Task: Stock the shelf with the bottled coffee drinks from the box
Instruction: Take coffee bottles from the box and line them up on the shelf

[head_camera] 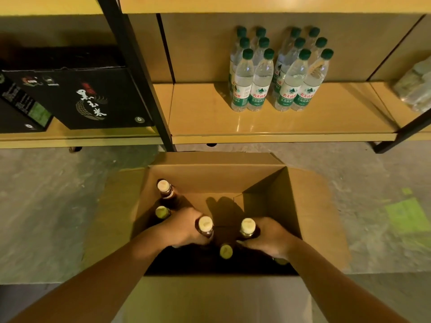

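The floor was rough grey concrete, with a green patch at the right. Against a tan back wall stood yellow-brown shelves on black metal posts. Green-capped water bottles stood in two clusters there, a black carton sat to the left, and a blurred wrapped pack lay at far right. The light was warm and dim.

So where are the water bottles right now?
The water bottles stand right of centre on the lower shelf, beyond the open cardboard box, right of the black carton.
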A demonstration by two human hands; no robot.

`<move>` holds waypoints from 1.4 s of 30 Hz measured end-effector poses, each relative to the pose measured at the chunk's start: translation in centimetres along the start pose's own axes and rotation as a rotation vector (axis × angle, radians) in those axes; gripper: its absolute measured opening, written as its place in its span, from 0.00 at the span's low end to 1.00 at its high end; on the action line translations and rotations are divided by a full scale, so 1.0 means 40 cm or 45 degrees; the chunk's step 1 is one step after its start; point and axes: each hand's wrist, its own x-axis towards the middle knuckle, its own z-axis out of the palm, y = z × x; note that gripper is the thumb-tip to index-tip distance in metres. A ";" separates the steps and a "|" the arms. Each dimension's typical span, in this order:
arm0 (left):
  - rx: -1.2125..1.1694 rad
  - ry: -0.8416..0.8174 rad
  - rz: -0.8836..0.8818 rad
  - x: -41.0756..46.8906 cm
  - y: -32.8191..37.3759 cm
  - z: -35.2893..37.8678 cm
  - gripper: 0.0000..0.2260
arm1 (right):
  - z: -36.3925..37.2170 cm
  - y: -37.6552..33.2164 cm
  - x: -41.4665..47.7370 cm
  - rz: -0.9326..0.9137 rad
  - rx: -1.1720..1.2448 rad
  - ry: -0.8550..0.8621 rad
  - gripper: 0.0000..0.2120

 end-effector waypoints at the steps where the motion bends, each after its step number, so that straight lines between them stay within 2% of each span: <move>1: -0.112 0.036 0.007 -0.009 0.012 -0.016 0.15 | -0.012 -0.017 -0.013 -0.015 0.043 0.036 0.16; 5: -0.487 0.100 0.031 -0.041 0.087 -0.080 0.18 | -0.077 -0.075 -0.075 -0.141 0.322 0.170 0.17; 8: -0.641 0.155 0.063 -0.057 0.171 -0.119 0.19 | -0.132 -0.114 -0.125 -0.241 0.430 0.291 0.20; 11: -0.712 0.252 0.129 -0.066 0.273 -0.155 0.19 | -0.196 -0.155 -0.185 -0.343 0.528 0.452 0.19; 16: -0.761 0.363 0.340 -0.080 0.503 -0.199 0.11 | -0.337 -0.219 -0.329 -0.469 0.743 0.614 0.18; 21: -0.791 0.410 0.564 -0.113 0.770 -0.193 0.11 | -0.501 -0.236 -0.520 -0.627 0.811 0.924 0.12; 27: -0.833 0.459 0.862 -0.133 1.124 -0.074 0.09 | -0.703 -0.157 -0.767 -0.756 0.739 1.164 0.08; 31: -0.810 0.391 0.938 -0.102 1.332 0.036 0.13 | -0.830 -0.069 -0.927 -0.778 0.683 1.231 0.06; 35: -0.808 0.312 0.999 -0.056 1.526 0.149 0.12 | -0.969 0.045 -1.059 -0.771 0.587 1.342 0.06; 42: -0.779 0.205 1.111 0.045 1.840 0.289 0.08 | -1.225 0.250 -1.201 -0.700 0.571 1.486 0.13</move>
